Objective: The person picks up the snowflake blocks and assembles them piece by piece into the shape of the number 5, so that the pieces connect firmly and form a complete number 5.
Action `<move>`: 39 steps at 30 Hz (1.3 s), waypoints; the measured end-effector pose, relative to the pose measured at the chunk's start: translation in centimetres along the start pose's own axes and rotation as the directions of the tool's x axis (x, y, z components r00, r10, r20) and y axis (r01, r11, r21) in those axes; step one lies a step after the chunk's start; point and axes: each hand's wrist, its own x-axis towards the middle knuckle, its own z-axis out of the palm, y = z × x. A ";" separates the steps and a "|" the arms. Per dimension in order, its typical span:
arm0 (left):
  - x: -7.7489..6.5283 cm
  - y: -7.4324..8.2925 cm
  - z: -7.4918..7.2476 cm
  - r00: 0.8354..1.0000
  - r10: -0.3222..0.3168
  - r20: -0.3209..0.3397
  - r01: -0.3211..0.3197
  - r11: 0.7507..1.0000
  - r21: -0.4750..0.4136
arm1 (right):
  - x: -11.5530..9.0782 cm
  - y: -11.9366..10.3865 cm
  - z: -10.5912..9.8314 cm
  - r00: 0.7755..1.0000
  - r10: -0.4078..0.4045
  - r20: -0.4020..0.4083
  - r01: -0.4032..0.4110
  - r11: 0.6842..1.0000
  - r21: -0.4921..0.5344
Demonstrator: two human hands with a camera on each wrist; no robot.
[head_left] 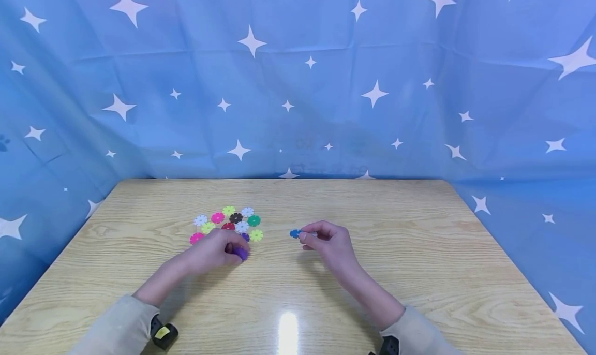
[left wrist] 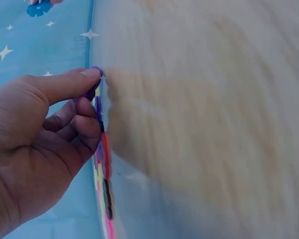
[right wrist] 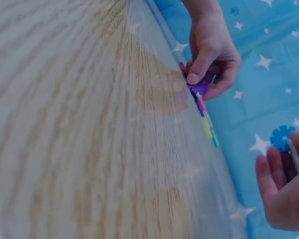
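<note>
My left hand (head_left: 215, 249) pinches a purple notched plastic disc (head_left: 240, 253) between thumb and fingers at the near right edge of a group of similar flower-shaped discs. In the left wrist view, the thumb lies along the top of the purple disc (left wrist: 95, 74). To the right and above the table, my right hand (head_left: 331, 243) pinches a blue notched disc (head_left: 295, 233). A whitish piece (right wrist: 293, 153) shows beside the blue disc in the right wrist view; whether the two are joined I cannot tell. Fingers partly cover both.
Several flat discs lie together on the wooden table (head_left: 419, 241), among them a green disc (head_left: 253, 220), a black disc (head_left: 236, 218), a yellow-green disc (head_left: 256, 235) and a pink disc (head_left: 196, 238). A blue star-patterned curtain (head_left: 307, 122) hangs behind the table and along its sides.
</note>
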 end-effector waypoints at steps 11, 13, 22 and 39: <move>2.1 1.8 1.1 0.998 -0.012 -0.061 0.009 0.999 -0.038 | 0.1 0.4 0.1 1.000 0.021 0.004 -0.021 1.000 -0.001; 2.6 2.2 1.4 0.997 -0.031 -0.069 0.025 0.996 -0.091 | 0.2 0.6 0.1 1.000 0.025 0.011 -0.025 1.000 -0.007; 4.3 3.7 2.2 0.993 -0.071 -0.089 0.038 0.944 -0.327 | 0.3 0.7 0.0 1.000 -0.007 0.027 0.008 1.000 -0.013; 5.4 4.4 2.8 0.988 -0.143 -0.061 0.087 0.832 -0.548 | 0.2 0.9 -0.1 0.999 -0.014 0.039 0.015 1.000 -0.013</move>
